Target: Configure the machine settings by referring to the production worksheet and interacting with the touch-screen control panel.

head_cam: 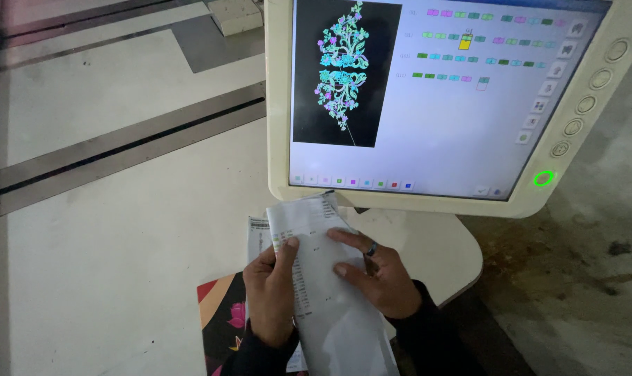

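Note:
My left hand (271, 292) grips the left edge of a white printed paper sheet (330, 306), thumb on top. My right hand (372, 271) presses flat on the same sheet from the right, a dark ring on one finger. The sheet is creased and tilted, its top corner almost reaching the monitor. A second printed sheet (257, 233) and a colourful card with a pink flower (222, 313) lie under it. Just above stands a white-framed monitor (427, 97) showing a flower pattern on black and rows of small coloured squares.
The monitor has round buttons down its right frame and a glowing green ring (543, 179). A white machine table (121, 230) with dark metal rails (121, 150) stretches left. Stained concrete floor (588, 264) lies to the right. A pale box (236, 15) sits at the top.

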